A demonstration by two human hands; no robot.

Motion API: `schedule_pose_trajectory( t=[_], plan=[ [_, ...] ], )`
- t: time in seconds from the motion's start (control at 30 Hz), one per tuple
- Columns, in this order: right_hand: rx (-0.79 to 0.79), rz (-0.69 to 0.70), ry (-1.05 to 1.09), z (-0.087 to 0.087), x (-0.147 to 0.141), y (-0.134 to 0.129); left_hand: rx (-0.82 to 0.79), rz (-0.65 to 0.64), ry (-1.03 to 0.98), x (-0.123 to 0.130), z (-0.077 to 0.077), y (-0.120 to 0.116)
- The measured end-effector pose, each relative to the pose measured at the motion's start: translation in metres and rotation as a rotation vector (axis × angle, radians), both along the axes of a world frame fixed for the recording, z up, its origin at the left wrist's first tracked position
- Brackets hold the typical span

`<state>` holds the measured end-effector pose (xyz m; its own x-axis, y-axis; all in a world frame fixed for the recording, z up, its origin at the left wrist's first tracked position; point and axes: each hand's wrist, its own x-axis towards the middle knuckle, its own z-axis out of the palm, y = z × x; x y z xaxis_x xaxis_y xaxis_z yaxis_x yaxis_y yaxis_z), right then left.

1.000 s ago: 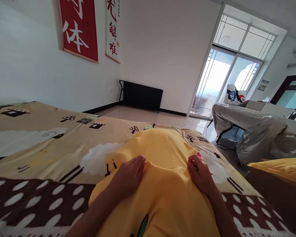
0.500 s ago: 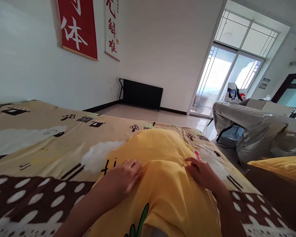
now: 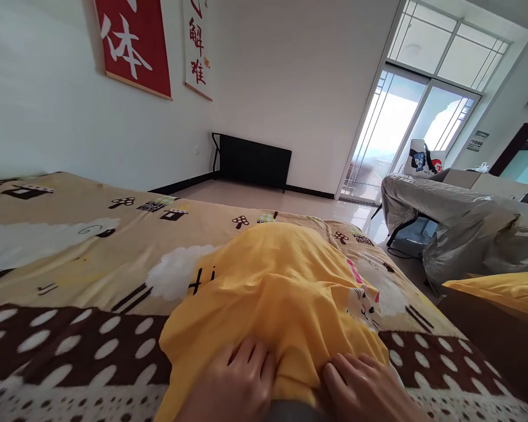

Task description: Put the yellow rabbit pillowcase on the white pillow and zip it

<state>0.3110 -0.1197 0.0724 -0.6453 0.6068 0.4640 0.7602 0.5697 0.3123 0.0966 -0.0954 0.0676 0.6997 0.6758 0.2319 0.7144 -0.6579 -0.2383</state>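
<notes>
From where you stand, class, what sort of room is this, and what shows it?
Probably a bedroom or dormitory-style room: a patterned blanket covers a broad bed-like surface, scrolls hang on the wall, and a plastic-draped table stands near glass doors.

A soft, bright yellow piece of thin fabric (image 3: 286,252) lies spread over the beige, cartoon-printed blanket (image 3: 83,199) on the bed. Its far part swells into a rounded mound, while its near part is rumpled, with creases running towards the near edge, where the material bunches up. Black letter-like strokes mark its left side. On its right side, a white animal face with dark features and pink details is partly distorted by folds. The left edge hangs in a loose, uneven outline over the blanket's brown, white-dotted band.
</notes>
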Motion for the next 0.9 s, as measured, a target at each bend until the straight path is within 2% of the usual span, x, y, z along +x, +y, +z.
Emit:
schedule_pose_trajectory(
  t=[0.07,0.17,0.27,0.37,0.43,0.53,0.67,0.8,0.9],
  plan=[
    [-0.039,0.028,-0.001,0.006,0.006,0.000,0.016,-0.038,-0.016,-0.001,0.007,0.006],
    [-0.048,0.032,0.067,0.029,0.020,-0.007,0.095,-0.108,-0.142,-0.004,0.026,0.011],
    [0.163,-0.114,0.216,0.047,0.032,-0.016,0.292,-0.109,-0.367,-0.008,0.044,0.011],
    [0.369,-0.263,0.329,0.052,0.037,-0.018,0.431,-0.091,-0.535,-0.010,0.049,0.011],
    [0.409,-0.332,0.373,0.050,0.038,-0.014,0.458,-0.064,-0.590,-0.011,0.047,0.013],
    [0.393,-0.427,0.436,0.047,0.041,-0.003,0.409,-0.086,-0.587,-0.011,0.045,0.014],
    [0.484,-0.536,0.556,0.050,0.046,0.012,0.302,-0.164,-0.441,0.001,0.039,0.010],
    [0.697,-0.512,0.810,0.051,0.042,0.016,0.093,-0.176,-0.179,0.023,0.016,0.004],
    [0.734,-0.485,0.983,0.045,0.039,0.013,-0.058,-0.101,-0.109,0.036,0.001,0.002]
  ],
)
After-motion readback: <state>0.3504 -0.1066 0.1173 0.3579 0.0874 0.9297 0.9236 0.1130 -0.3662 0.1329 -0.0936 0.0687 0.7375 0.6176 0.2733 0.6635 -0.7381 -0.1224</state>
